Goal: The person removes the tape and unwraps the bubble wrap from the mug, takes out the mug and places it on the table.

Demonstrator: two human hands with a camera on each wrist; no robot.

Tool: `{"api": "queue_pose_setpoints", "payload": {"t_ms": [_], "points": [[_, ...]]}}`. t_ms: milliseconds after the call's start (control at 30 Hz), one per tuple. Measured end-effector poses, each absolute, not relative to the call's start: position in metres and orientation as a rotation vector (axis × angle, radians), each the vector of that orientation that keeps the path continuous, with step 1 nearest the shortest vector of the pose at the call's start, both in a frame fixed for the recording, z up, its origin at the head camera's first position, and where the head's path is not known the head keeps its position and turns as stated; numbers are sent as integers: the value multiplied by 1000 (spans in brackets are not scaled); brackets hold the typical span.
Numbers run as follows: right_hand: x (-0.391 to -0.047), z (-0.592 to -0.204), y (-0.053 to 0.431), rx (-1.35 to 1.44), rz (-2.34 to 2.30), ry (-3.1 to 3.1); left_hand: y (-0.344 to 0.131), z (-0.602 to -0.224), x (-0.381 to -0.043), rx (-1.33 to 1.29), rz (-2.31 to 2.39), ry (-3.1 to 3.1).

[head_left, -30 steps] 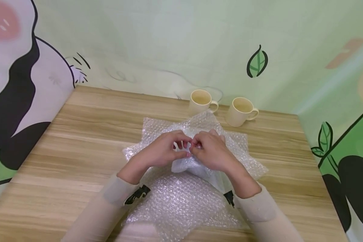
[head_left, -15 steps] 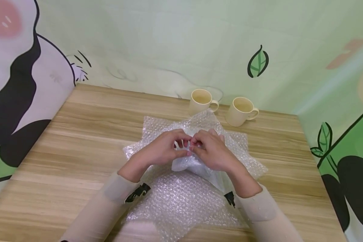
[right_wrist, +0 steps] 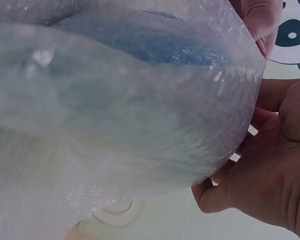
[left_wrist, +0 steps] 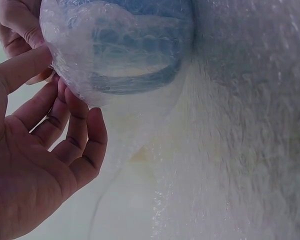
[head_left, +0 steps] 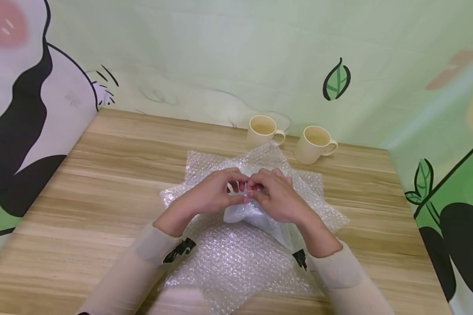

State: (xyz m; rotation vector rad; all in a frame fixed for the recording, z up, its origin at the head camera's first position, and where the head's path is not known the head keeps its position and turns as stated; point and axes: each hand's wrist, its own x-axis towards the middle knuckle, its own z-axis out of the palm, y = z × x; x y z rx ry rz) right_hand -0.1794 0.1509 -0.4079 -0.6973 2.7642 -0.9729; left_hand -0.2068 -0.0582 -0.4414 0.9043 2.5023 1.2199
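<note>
Several layers of bubble wrap (head_left: 232,253) lie spread and partly bunched in front of me. Through the film a blue rounded object (left_wrist: 135,55) shows in the left wrist view; the wrap blurs its kind. My left hand (head_left: 210,192) pinches the rolled edge of the wrap, its other fingers loosely bent. Right beside it, my right hand (head_left: 277,197) pinches the same edge, fingertips meeting the left ones. In the right wrist view the wrap bulges around the blue object, and both hands sit at its rim.
Two cream mugs, a left one (head_left: 256,139) and a right one (head_left: 305,153), stand behind the wrap with handles to the right. The wooden table (head_left: 122,175) ends at a printed green curtain (head_left: 205,57) at the back and sides.
Both hands stay at the same edge of the bubble wrap with only tiny finger shifts. The head view has tilted slightly.
</note>
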Motion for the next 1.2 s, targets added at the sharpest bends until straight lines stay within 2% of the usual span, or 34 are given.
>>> {"api": "queue_pose_setpoints", "payload": {"t_ms": [267, 600, 1200], "points": [[-179, -401, 159, -726, -1008, 2691, -56, -439, -201, 992, 1143, 2553], [-183, -402, 165, -773, -1154, 2588, -58, -440, -206, 947, 1201, 2499], [-186, -395, 175, -599, -1279, 2460, -60, -444, -207, 954, 1223, 2480]]}}
